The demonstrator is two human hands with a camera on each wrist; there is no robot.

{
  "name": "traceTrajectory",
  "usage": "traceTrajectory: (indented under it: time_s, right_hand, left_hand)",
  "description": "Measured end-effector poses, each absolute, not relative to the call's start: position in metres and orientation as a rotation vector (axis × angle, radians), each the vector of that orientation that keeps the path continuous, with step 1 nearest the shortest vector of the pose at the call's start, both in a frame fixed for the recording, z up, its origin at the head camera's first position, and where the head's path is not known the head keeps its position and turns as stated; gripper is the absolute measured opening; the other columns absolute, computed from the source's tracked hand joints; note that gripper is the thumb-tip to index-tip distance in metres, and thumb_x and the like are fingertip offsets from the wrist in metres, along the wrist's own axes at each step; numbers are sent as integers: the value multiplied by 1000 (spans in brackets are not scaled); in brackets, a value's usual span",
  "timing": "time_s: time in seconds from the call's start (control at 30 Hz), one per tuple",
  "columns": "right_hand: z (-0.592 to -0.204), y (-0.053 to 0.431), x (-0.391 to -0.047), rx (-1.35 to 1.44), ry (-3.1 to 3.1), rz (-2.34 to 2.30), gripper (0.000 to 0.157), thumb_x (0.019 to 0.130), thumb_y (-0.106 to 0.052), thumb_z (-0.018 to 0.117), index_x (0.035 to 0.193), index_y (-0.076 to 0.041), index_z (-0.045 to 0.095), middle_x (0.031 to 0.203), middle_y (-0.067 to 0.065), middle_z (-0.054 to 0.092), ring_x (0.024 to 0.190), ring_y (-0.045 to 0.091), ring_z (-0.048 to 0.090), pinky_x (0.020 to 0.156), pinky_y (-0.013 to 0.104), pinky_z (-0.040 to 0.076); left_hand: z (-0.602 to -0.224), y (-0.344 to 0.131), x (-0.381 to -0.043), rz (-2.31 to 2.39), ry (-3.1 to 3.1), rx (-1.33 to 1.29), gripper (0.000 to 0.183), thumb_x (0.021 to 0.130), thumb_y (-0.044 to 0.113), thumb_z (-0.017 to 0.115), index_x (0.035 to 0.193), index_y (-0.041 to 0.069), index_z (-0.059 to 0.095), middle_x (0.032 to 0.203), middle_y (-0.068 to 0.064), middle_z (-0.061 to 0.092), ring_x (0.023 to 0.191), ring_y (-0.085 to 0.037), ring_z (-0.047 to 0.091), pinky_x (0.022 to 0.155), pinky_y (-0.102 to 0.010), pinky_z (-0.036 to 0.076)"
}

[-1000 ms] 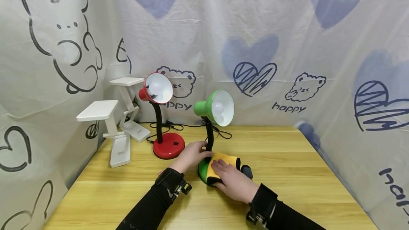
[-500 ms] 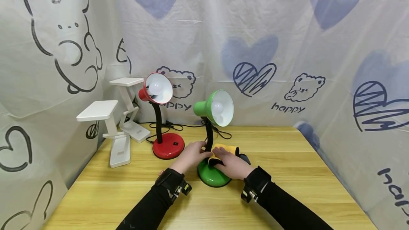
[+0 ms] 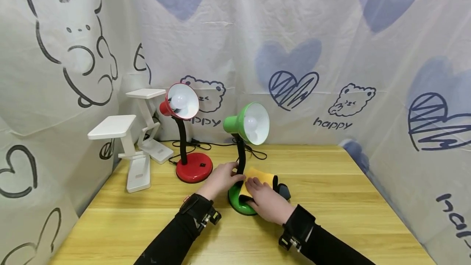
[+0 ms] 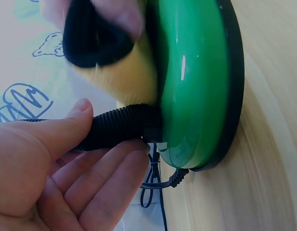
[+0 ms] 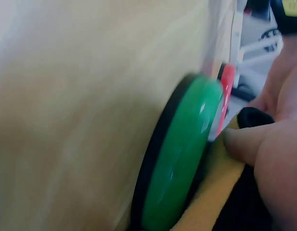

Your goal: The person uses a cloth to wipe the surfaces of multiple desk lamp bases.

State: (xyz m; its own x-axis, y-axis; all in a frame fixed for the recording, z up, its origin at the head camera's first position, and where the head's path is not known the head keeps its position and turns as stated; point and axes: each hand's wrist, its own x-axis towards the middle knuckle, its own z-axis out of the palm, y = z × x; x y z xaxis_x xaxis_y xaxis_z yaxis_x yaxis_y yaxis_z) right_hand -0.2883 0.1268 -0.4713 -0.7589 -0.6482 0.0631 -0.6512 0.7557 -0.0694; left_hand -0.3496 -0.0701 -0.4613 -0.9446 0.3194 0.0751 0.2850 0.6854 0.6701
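A green desk lamp [image 3: 254, 124] with a black ribbed gooseneck stands on the table. My left hand [image 3: 220, 181] holds the foot of the gooseneck [image 4: 119, 126] between thumb and fingers. On the lamp's round green base [image 3: 241, 207] lies a yellow cloth [image 3: 257, 176] with black edging. My right hand [image 3: 270, 201] rests on the cloth with its fingers straight, pressing it against the base. In the right wrist view the thumb [image 5: 244, 144] lies along the cloth. A dark grey end [image 3: 283, 191] sticks out at the cloth's right; the palm hides part of the cloth.
A red desk lamp [image 3: 194, 167] stands left of the green one. Two white folding lamps [image 3: 138, 175] are farther left. Black cords [image 3: 200, 145] run along the back of the wooden table [image 3: 331, 199], by a printed curtain [image 3: 294, 19].
My right hand slid the cloth up and back towards the gooseneck, baring the base's front, then came partway forward and right again. My left hand keeps its hold on the gooseneck.
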Motion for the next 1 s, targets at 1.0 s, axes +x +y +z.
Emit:
traceTrajectory:
  time_s: [1.0]
  right_hand:
    - [-477,132,-309,981,-2946,301,55,101,-33,50,147,-4,39,153,18,35,142,35,31,104,59,36]
  left_hand:
    - [-462,-73,-352,1102,2831,557,44,93,37,64,128,11,60,118,-8,68,101,-20,68,81,-35,56]
